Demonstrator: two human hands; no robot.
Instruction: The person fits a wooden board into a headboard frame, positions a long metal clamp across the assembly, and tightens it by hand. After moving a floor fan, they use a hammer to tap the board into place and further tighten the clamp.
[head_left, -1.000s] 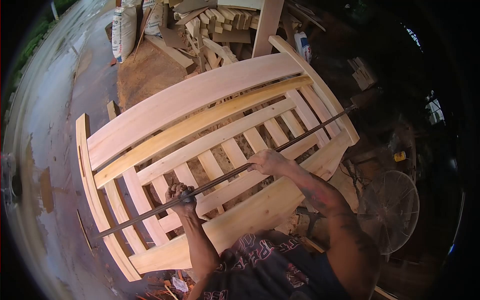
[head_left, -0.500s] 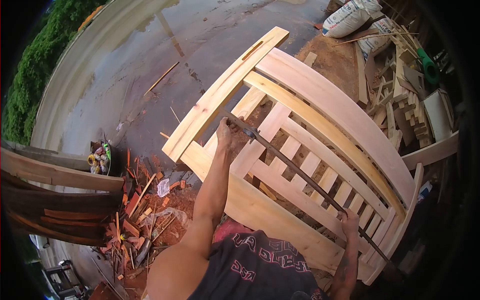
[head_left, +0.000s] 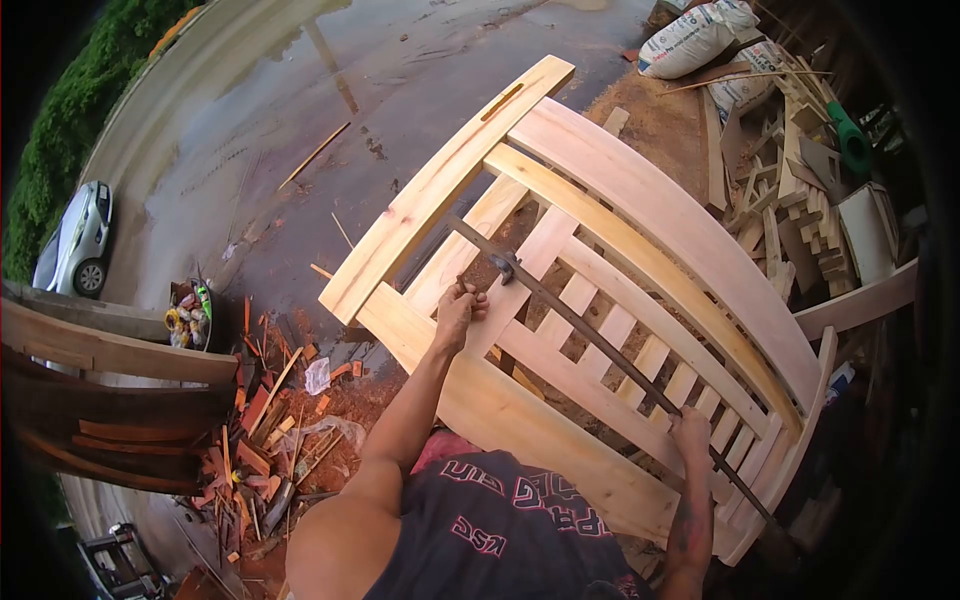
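Note:
A wooden frame (head_left: 590, 165) with a curved rail and several slats lies in front of me. Diagonally across it runs a long dark metal bar clamp (head_left: 575, 318), with a sliding jaw (head_left: 505, 268) near its far end. My right hand (head_left: 690, 432) is closed round the bar toward its near end. My left hand (head_left: 460, 312) is off the bar, over the frame's near rail (head_left: 545, 435). Its fingers are pinched together around what may be a small dark piece, too small to name.
At the left, dark curved boards (head_left: 120, 415) stick out beside a heap of wood scraps (head_left: 270, 455). A container of bottles (head_left: 188, 315) stands behind them. A white car (head_left: 75, 240) is on the wet road. Filled sacks (head_left: 700, 40) and stacked offcuts (head_left: 800, 200) lie at the right.
My left hand has come away from the bar's far end and drawn back toward me. My right hand stays on the bar. The white car has come into view at the left.

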